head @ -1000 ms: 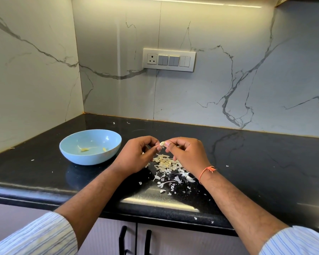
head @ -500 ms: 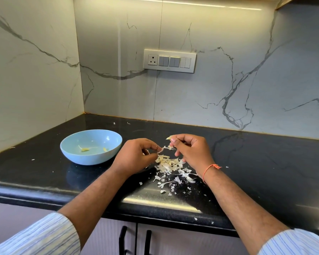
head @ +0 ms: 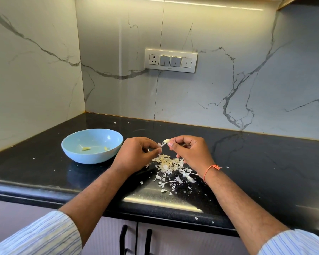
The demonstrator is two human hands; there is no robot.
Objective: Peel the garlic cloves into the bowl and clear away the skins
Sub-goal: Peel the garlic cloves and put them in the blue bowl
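Note:
My right hand (head: pixel 191 153) pinches a small pale garlic clove (head: pixel 166 140) at its fingertips, above the black counter. My left hand (head: pixel 134 155) pinches a thin strip of skin (head: pixel 160 145) that still hangs from the clove. Below both hands lies a heap of white garlic skins (head: pixel 170 167). To the left stands a light blue bowl (head: pixel 75 155) with two peeled cloves (head: pixel 86 148) inside.
The black stone counter (head: pixel 256 162) runs to marble walls at the back and left. A switch panel (head: pixel 171 60) sits on the back wall. Loose skin flakes (head: pixel 196 218) lie near the counter's front edge, above cabinet doors with black handles (head: pixel 123 238).
My hands came together at the clove, then drew apart as the left pulled a strip of skin off. The strip now hangs between both hands.

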